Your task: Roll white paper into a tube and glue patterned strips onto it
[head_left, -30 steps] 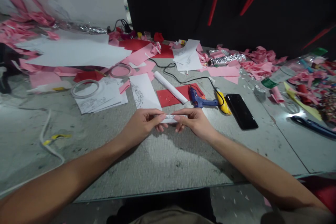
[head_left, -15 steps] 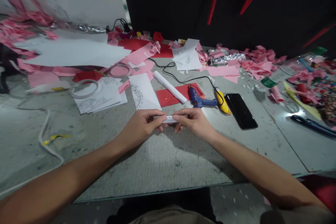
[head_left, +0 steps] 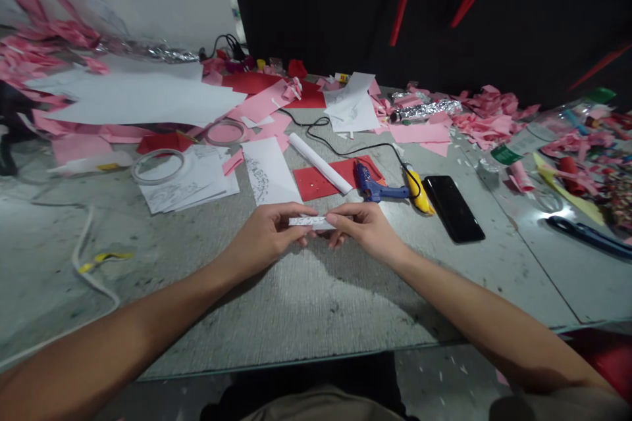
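Between both hands, low over the front of the table, is a small folded strip of white paper (head_left: 315, 222) with dark printed marks along it. My left hand (head_left: 274, 233) is closed on the strip's left part, its thumb below the printed face. My right hand (head_left: 364, 226) pinches the right part, thumb on top. Just behind my left hand lies a white printed sheet (head_left: 270, 172). Beyond my right hand, a white paper roll (head_left: 320, 163) rests across a red sheet (head_left: 311, 184), next to a blue glue gun (head_left: 378, 185).
A black phone (head_left: 454, 208) and a yellow-handled tool (head_left: 419, 193) lie to the right. Printed papers (head_left: 197, 177) under a tape roll (head_left: 158, 166) are at left. Pink scraps (head_left: 488, 112), a plastic bottle (head_left: 538, 135) and a dark cutter (head_left: 590, 237) lie farther right. A white cable (head_left: 81, 243) runs at left.
My left thumb has shifted down off the paper strip, so more of its printed face shows. My right hand has barely moved.
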The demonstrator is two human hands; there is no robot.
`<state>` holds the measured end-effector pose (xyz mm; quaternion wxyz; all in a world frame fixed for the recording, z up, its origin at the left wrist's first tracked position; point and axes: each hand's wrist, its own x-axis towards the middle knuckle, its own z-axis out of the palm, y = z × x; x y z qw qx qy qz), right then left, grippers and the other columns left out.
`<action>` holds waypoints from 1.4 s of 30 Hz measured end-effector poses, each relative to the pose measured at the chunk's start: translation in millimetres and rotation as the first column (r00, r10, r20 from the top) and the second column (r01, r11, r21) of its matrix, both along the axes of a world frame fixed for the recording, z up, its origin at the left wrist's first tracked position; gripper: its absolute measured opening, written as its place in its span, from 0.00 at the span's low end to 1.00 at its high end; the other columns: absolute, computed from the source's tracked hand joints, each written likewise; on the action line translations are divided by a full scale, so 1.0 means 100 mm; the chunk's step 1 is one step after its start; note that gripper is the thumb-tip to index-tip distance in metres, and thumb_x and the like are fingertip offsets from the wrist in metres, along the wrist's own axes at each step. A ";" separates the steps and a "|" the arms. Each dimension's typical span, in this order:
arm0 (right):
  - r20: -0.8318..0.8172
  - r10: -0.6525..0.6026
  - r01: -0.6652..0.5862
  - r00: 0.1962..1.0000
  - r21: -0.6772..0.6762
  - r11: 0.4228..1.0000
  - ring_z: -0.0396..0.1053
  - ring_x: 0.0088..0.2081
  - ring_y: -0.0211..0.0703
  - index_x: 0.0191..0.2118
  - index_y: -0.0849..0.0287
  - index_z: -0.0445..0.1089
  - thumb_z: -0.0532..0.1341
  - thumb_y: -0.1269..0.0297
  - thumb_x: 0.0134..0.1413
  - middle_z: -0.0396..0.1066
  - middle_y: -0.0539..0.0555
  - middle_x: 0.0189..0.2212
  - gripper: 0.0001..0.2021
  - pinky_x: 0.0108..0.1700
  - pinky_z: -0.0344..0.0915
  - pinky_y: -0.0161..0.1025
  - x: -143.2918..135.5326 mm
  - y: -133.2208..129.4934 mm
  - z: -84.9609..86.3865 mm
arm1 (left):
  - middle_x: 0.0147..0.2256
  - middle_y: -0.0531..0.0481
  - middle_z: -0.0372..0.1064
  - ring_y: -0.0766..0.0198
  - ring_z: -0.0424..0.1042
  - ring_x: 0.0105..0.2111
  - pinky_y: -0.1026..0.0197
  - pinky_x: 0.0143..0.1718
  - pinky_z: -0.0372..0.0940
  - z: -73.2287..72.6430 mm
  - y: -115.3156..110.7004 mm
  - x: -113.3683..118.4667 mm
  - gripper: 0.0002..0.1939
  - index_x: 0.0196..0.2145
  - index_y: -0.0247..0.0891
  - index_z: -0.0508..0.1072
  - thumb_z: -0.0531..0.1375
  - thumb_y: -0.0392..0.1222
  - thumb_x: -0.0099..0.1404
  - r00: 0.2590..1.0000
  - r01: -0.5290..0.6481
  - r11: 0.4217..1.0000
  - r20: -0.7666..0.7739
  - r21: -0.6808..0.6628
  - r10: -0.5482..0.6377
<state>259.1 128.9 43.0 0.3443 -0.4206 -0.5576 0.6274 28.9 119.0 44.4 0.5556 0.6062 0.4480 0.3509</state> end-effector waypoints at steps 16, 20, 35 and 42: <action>-0.029 -0.025 0.025 0.999 0.004 1.000 0.78 0.25 0.39 0.37 0.60 0.83 0.75 0.48 0.55 0.80 0.53 0.27 0.18 0.28 0.75 0.35 -0.01 0.00 0.00 | 0.35 0.48 0.83 0.65 0.77 0.31 0.63 0.37 0.71 0.04 0.00 0.01 0.13 0.42 0.38 0.84 0.65 0.50 0.72 0.999 0.049 0.999 -0.004 0.002 -0.049; -0.030 -0.024 0.024 0.999 -0.004 1.000 0.78 0.25 0.39 0.37 0.60 0.83 0.75 0.47 0.55 0.81 0.53 0.28 0.18 0.28 0.76 0.34 -0.01 0.00 0.01 | 0.35 0.48 0.83 0.65 0.78 0.31 0.63 0.37 0.72 0.03 0.01 0.02 0.13 0.43 0.38 0.84 0.66 0.49 0.71 0.999 0.045 0.999 0.012 -0.001 -0.045; -0.011 -0.069 0.069 0.998 0.029 0.997 0.80 0.24 0.41 0.33 0.61 0.82 0.76 0.48 0.53 0.81 0.54 0.26 0.18 0.28 0.77 0.35 0.00 -0.02 0.03 | 0.28 0.50 0.81 0.65 0.79 0.28 0.66 0.33 0.72 0.06 -0.03 0.03 0.13 0.33 0.37 0.82 0.64 0.46 0.72 0.999 -0.033 0.998 -0.031 0.046 0.034; 0.030 -0.051 0.049 0.998 0.065 0.997 0.79 0.24 0.40 0.35 0.61 0.82 0.73 0.49 0.56 0.82 0.55 0.28 0.17 0.28 0.76 0.35 -0.02 -0.06 0.05 | 0.27 0.52 0.79 0.67 0.76 0.27 0.66 0.30 0.67 0.05 -0.02 0.02 0.14 0.34 0.38 0.82 0.63 0.49 0.73 0.989 -0.021 0.993 -0.140 0.115 0.037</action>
